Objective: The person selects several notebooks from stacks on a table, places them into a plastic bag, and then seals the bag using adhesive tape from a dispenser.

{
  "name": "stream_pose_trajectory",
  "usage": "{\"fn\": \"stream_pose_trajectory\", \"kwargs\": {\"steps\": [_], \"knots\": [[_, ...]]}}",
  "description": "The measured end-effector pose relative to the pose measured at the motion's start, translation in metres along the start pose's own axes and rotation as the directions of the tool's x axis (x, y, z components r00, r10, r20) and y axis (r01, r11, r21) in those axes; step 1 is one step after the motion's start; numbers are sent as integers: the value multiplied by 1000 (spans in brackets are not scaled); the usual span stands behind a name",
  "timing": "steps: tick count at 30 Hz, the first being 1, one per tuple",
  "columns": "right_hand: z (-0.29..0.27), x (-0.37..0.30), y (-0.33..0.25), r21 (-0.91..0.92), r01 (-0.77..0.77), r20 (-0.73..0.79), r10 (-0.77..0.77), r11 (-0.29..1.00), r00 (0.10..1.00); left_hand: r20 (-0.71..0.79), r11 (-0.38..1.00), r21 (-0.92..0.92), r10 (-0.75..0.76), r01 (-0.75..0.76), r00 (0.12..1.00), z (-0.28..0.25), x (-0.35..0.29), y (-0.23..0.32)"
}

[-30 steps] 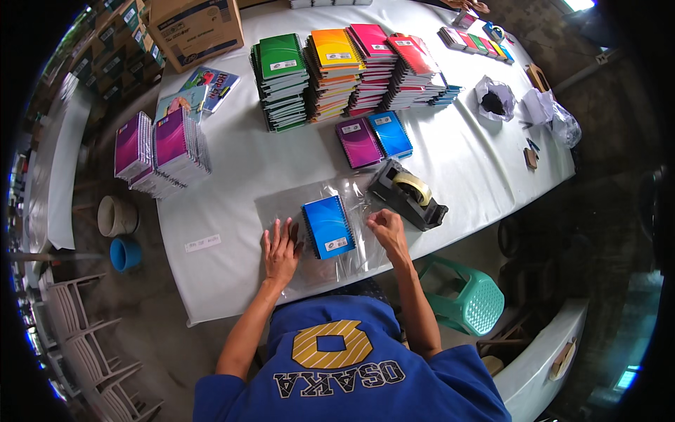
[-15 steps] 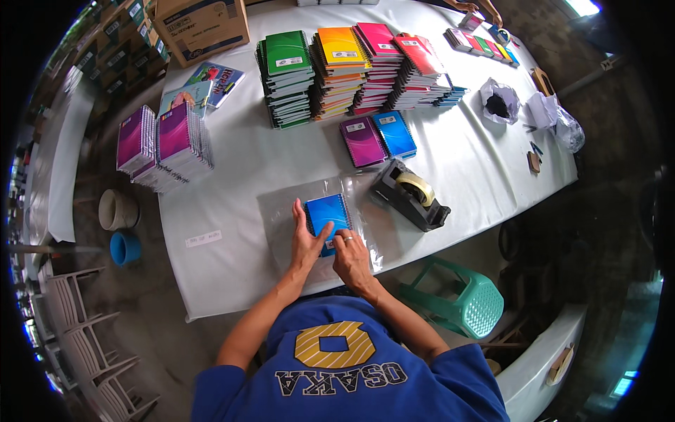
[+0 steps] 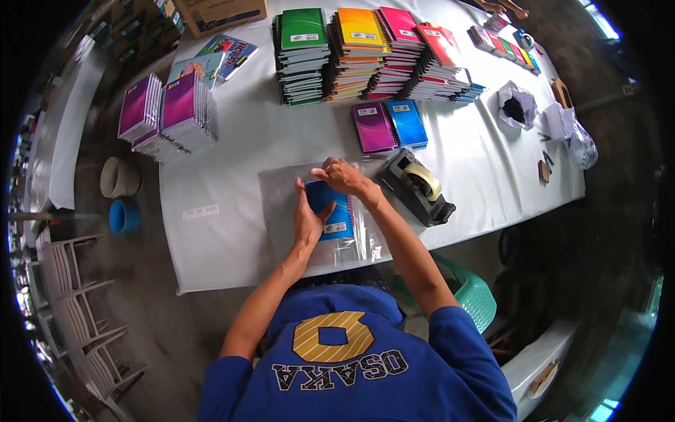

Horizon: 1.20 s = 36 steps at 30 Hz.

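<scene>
near the front edge of the worktop [image 3: 218, 246], a blue notebook [image 3: 338, 219] lies on a clear plastic sheet [image 3: 281, 200], and we see its long axis running roughly near to far, with the spiral binding along the right side. our left hand [image 3: 308, 224] lies along the notebook's left long side, spread wide, fingers pointing far and thumb laid over the cover, resting on it rather than gripped around it. our right hand [image 3: 341, 176] reaches over the far end with its fingers bent in; we cannot tell whether they pinch the sheet. so the notebook lies to the right of our left hand and mostly on the near side of our right, which is the closer to its far short edge. right of the notebook we have a black tape dispenser [image 3: 408, 191], with tall stacks of notebooks [image 3: 357, 67] well beyond
</scene>
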State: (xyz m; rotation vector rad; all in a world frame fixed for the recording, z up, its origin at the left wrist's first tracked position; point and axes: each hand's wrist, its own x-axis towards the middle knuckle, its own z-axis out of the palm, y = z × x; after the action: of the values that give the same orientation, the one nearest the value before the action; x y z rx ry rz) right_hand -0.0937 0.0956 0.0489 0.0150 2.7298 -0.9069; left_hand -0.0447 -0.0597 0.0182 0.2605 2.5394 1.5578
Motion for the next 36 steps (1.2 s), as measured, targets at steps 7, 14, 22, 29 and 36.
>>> {"fn": "stream_pose_trajectory", "kwargs": {"steps": [7, 14, 22, 29, 36], "knots": [[7, 11, 8, -32, -22, 122, 26, 999, 992, -40, 999, 44, 4, -2, 999, 4, 0, 2], [-14, -30, 18, 204, 305, -436, -193, 930, 879, 43, 999, -38, -22, 23, 999, 6, -3, -4], [22, -134, 20, -92, 410, -325, -417, 907, 849, 99, 969, -249, 24, 1, 995, 1, -11, -6], [38, -138, 8, -231, 394, -262, -447, 890, 855, 115, 976, -218, 18, 7, 993, -7, -4, -5], [41, -155, 16, -242, 362, -231, -416, 900, 880, 52, 979, -205, 29, -17, 998, 4, 0, -10]]}}
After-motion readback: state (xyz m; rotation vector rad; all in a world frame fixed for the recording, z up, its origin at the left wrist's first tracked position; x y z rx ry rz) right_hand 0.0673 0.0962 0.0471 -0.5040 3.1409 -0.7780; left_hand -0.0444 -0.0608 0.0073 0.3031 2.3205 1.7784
